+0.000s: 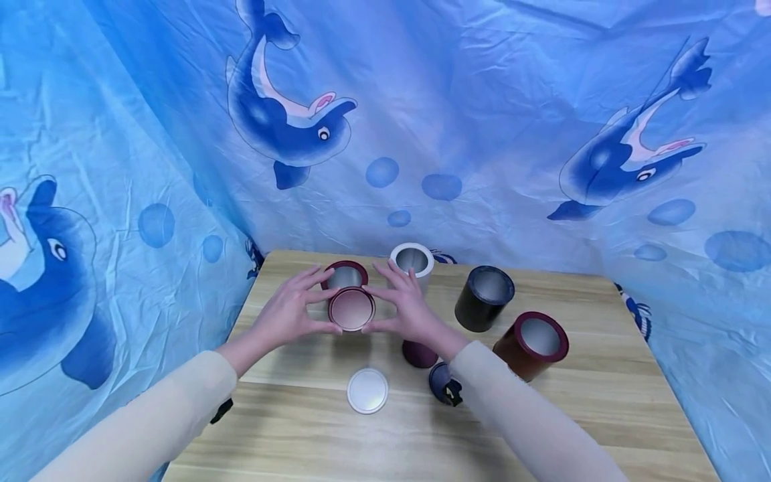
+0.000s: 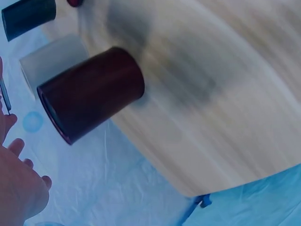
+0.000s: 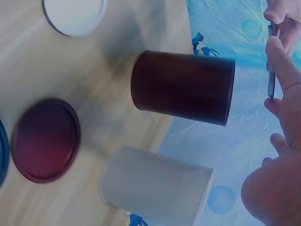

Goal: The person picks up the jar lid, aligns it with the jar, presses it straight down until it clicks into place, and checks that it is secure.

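Both hands pinch a round dark red lid [image 1: 352, 309] from its two sides, held up above the table. My left hand [image 1: 292, 309] grips the lid's left rim with thumb and fingers; my right hand [image 1: 411, 313] grips the right rim. In the right wrist view the lid [image 3: 271, 66] shows edge-on between the fingers. Just behind it in the head view stands an upright dark red canister [image 1: 346, 276], its mouth uncovered. The lid hides part of that canister. In the left wrist view the same canister [image 2: 94, 92] stands apart from the left hand [image 2: 21, 188].
A white canister [image 1: 415, 260], partly behind the right hand, a black canister [image 1: 482, 304] and a reddish-brown canister [image 1: 523, 349] stand uncovered. On the wooden table [image 1: 289, 428] lie a white lid [image 1: 367, 390], a dark red lid [image 1: 419, 356] and a dark blue lid [image 1: 440, 380] near the right sleeve.
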Motion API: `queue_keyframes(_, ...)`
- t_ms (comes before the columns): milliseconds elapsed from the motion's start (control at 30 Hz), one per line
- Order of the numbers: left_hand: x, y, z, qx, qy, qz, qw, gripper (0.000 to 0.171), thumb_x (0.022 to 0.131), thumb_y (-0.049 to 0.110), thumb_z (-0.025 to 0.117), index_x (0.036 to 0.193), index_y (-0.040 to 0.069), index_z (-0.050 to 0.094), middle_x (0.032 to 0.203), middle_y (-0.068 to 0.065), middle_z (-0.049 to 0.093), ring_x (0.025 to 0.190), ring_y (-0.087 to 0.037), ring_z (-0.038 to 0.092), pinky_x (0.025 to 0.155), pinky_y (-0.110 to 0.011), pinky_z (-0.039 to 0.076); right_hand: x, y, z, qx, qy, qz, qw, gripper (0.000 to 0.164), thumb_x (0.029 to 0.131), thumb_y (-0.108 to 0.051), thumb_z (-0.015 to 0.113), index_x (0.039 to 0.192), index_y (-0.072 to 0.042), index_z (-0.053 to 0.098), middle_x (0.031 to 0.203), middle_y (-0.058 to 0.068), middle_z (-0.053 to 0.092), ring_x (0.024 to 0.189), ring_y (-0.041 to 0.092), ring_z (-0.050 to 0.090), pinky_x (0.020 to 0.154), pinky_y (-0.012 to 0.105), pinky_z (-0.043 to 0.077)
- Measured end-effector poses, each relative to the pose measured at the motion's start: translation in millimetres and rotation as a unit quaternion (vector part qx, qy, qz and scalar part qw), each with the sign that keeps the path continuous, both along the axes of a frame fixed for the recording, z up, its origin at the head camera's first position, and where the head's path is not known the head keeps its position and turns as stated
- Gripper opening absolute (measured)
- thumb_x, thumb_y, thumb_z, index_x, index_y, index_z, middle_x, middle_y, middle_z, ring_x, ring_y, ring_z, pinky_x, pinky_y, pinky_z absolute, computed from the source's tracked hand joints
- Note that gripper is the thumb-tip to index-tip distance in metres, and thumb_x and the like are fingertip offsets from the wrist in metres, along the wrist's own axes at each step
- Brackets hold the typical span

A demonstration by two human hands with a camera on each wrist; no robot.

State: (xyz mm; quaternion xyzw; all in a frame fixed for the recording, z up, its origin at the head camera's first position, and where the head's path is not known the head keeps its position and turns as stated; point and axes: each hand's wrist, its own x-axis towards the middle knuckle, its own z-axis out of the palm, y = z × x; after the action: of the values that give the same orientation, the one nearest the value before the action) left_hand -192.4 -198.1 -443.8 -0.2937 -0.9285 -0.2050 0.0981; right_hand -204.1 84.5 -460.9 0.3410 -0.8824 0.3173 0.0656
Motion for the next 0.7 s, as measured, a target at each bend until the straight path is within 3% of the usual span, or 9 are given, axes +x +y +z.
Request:
queue_keyframes(300, -23.9, -4, 11.2, -0.021, -0.037, 0.013, 0.9990, 0.083, 0.070, 0.052, 0.098, 0.137, 0.009, 0.074, 0.161, -0.014, 0.052, 0.156, -0.042, 0.037, 0.122, -0.066, 0.034, -25.2, -6, 8.2, 0.034, -0.020, -0.001, 0.999, 0.074, 0.081, -0.040, 0.095, 0.143, -0.011, 0.070, 0.172, 0.015, 0.036, 0.163, 0.041, 0.017, 0.125, 0.076, 0.008)
queue_keyframes(700, -49.7, -13, 9.9, -0.039, -0.074, 0.031, 0.9961, 0.084, 0.077, 0.055, 0.093, 0.144, 0.010, 0.068, 0.165, -0.015, 0.048, 0.158, -0.042, 0.031, 0.125, -0.067, 0.028, -55.5, -17, 10.0, 0.074, -0.066, -0.010, 0.995, 0.076, 0.086, -0.046, 0.090, 0.151, -0.016, 0.064, 0.174, 0.012, 0.032, 0.165, 0.037, 0.011, 0.128, 0.070, 0.006)
